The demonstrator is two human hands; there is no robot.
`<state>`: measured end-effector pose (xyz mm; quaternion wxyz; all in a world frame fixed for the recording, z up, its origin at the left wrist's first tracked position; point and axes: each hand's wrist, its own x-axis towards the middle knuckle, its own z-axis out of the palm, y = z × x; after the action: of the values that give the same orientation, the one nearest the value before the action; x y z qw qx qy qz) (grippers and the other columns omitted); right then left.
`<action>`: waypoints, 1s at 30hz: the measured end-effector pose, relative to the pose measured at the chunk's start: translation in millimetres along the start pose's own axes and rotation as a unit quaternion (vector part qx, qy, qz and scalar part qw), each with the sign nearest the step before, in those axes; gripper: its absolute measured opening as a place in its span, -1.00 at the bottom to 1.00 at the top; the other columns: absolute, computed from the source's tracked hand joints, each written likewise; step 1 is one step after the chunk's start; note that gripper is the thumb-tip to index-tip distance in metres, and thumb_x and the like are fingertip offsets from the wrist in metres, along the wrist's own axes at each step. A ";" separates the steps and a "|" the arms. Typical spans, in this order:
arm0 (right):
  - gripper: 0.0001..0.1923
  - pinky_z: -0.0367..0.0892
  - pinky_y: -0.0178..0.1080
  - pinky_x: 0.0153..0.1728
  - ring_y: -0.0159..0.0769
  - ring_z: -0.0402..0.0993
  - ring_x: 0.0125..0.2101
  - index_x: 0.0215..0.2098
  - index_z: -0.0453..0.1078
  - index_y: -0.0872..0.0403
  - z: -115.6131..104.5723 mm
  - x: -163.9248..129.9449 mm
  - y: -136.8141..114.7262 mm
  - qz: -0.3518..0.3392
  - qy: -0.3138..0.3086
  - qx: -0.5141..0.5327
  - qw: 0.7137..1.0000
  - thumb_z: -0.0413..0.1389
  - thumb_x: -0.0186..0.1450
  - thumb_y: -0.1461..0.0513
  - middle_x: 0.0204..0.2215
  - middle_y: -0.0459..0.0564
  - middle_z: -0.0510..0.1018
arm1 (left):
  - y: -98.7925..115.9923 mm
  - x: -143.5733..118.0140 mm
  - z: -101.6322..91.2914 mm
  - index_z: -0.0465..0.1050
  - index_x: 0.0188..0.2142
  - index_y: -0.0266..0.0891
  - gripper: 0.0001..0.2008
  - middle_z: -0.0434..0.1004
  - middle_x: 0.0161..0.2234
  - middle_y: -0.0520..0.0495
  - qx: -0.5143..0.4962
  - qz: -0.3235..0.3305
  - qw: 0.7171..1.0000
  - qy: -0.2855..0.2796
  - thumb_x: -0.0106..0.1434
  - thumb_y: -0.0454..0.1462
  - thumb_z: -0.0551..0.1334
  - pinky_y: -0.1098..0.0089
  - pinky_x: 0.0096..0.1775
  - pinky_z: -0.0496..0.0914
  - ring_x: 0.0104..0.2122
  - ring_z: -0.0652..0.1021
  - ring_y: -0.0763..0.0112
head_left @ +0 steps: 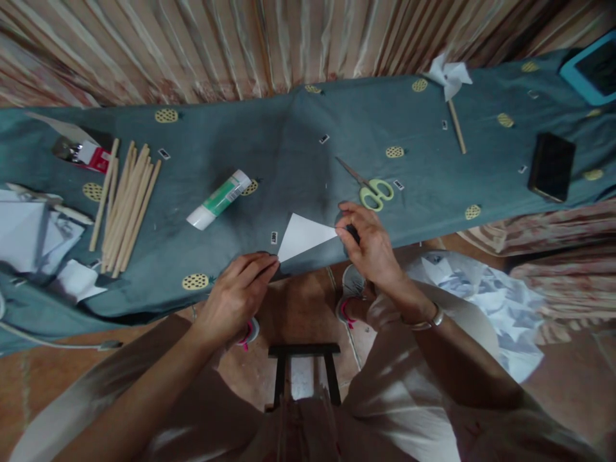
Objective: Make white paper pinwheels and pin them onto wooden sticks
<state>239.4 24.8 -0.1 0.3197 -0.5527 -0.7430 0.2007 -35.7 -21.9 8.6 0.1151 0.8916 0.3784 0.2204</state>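
Note:
A white folded piece of paper [304, 237], roughly a triangle, is stretched between my two hands above the table's near edge. My left hand [240, 289] pinches its lower left corner between thumb and fingers. At the pointed right end, my right hand [368, 244] grips the tip, with a bracelet on that wrist. Just beyond my right hand lie scissors [373, 191] with light green handles, blades pointing away to the left. A glue stick [219, 200] with a green label rests on the cloth beyond my left hand.
Several wooden sticks [129, 208] lie at the left, beside a small red box [91, 154] and white paper sheets [22, 234]. A paper pinwheel [450, 77] on a stick, a dark phone [552, 167] and a blue-framed device [591, 67] are at the right. Below stands a bag of paper pieces [500, 301].

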 end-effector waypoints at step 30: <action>-0.95 0.19 0.01 0.20 -0.13 0.32 0.19 -0.38 0.44 0.01 -8.5 13.0 -13.2 0.035 -0.011 0.182 0.983 0.17 0.25 0.23 0.16 0.08 0.41 | -9.8 48.9 -7.6 0.45 0.02 -0.26 -0.58 0.54 0.02 -0.21 -0.264 -0.259 0.924 0.101 0.31 -0.04 0.20 0.24 -0.05 0.50 -0.04 0.56 0.21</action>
<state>233.8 32.5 17.9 0.3992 -0.5085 -0.6780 0.3499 -15.4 20.6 26.6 0.3606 0.6732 0.5335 0.3635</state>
